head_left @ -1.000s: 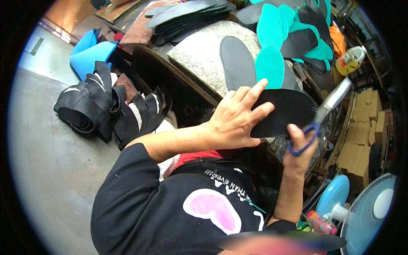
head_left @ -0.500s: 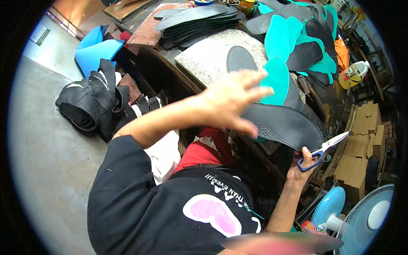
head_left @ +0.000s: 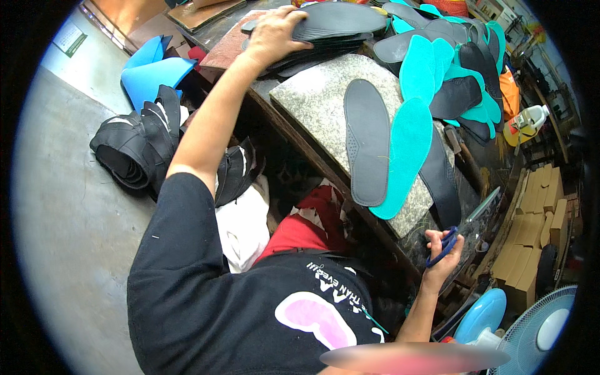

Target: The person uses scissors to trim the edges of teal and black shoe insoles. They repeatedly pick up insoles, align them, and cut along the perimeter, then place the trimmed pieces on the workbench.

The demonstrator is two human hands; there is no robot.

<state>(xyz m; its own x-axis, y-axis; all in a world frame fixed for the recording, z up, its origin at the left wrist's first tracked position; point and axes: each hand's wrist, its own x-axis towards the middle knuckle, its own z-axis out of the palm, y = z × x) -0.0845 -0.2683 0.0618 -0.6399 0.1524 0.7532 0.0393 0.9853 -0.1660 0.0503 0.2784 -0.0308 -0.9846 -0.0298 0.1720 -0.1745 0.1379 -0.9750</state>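
My left hand [head_left: 275, 36] reaches to the stack of dark grey insoles [head_left: 344, 22] at the back, its fingers and thumb closed around the near end of the top insole. Blue-handled scissors [head_left: 445, 247] are in my right hand [head_left: 442, 259] at the table's right front, fingers through the loops and blades pointing away. On the speckled stone slab [head_left: 312, 94] lies a grey insole [head_left: 367, 144], partly over a teal insole [head_left: 412, 147]. Beside them, a black insole [head_left: 440, 187] sticks out over the slab's right edge.
A loose heap of teal insoles [head_left: 419, 69] and black ones fills the back right. Close by stand a yellow-liquid jug [head_left: 526, 126], cardboard boxes [head_left: 522, 244] and a fan [head_left: 544, 325]. Rolled black material [head_left: 134, 153] and blue sheets [head_left: 153, 78] are at the left.
My left hand has gone from above the slab to the insole stack at the back. A grey insole that was held near my right hand now lies on the slab. The scissors remain in my right hand.
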